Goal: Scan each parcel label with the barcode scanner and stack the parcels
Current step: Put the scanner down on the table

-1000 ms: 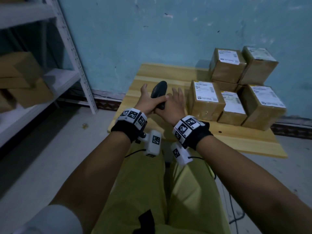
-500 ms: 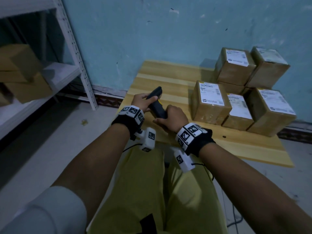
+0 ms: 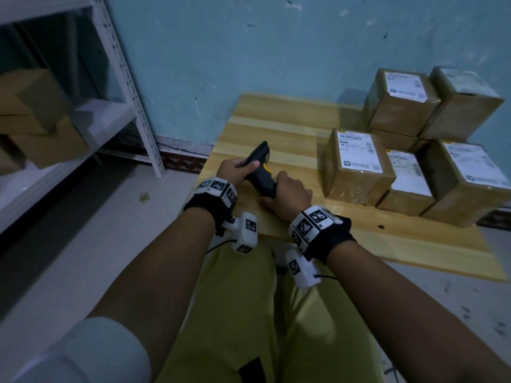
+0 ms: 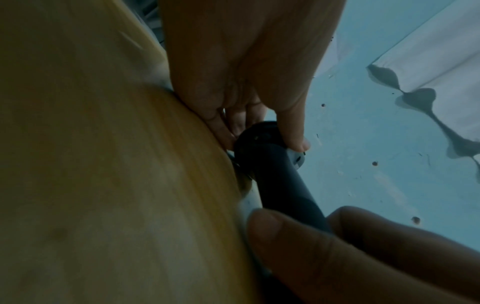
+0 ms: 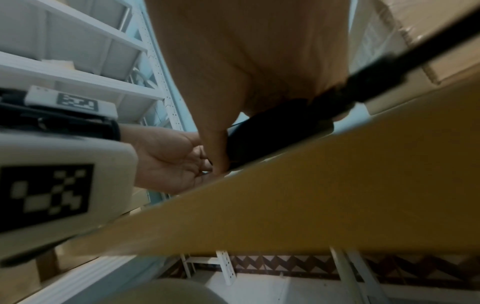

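A black barcode scanner (image 3: 261, 158) with a yellow trigger lies tilted low over the near left part of the wooden table (image 3: 290, 125). My left hand (image 3: 235, 170) grips its head end, thumb over the top. The handle is inside my right hand (image 3: 290, 189), fingers curled round it. The left wrist view shows the scanner (image 4: 280, 174) close against the table. Several brown parcels with white labels stand at the table's right, the nearest one (image 3: 356, 164) just right of my right hand, with a stacked pair (image 3: 401, 106) behind.
A white metal shelf (image 3: 130, 87) stands at the left and holds cardboard boxes (image 3: 36, 120). A blue wall runs behind the table. The scanner's black cable (image 5: 415, 53) crosses the right wrist view. My yellow-clad legs are under the table's front edge.
Both hands have drawn the scanner back toward the table's front edge. It has tipped from upright to lying tilted, and the fingers have closed round it.
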Motion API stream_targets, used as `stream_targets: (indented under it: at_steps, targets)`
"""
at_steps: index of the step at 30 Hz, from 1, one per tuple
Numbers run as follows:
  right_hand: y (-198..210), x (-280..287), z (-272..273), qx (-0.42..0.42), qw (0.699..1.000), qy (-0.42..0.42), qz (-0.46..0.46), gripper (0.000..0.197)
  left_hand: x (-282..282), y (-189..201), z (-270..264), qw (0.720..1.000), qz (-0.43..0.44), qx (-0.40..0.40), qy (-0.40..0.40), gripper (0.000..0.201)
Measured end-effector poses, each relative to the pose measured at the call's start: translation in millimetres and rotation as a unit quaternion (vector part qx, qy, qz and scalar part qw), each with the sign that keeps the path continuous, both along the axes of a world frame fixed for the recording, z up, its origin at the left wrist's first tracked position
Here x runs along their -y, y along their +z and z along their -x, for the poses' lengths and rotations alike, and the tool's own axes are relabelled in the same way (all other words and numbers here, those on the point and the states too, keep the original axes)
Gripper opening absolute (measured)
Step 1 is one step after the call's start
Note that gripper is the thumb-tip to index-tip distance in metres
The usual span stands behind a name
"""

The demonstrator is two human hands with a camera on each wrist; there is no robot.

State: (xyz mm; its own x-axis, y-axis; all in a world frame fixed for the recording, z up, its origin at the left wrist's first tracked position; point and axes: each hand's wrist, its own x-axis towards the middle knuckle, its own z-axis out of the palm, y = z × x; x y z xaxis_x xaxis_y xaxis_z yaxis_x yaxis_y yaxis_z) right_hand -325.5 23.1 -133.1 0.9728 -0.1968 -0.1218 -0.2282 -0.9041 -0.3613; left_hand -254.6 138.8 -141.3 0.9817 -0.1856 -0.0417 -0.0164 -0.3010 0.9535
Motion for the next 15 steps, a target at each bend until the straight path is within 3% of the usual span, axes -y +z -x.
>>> stream_targets:
  at_steps: [15]
  targets:
    - [3.9,-0.4,-0.1,-0.03,0.999,-0.008,-0.017,0.055,-3.7,-4.3,-8.7,0.998,0.023,-0.043,-0.025,0.039]
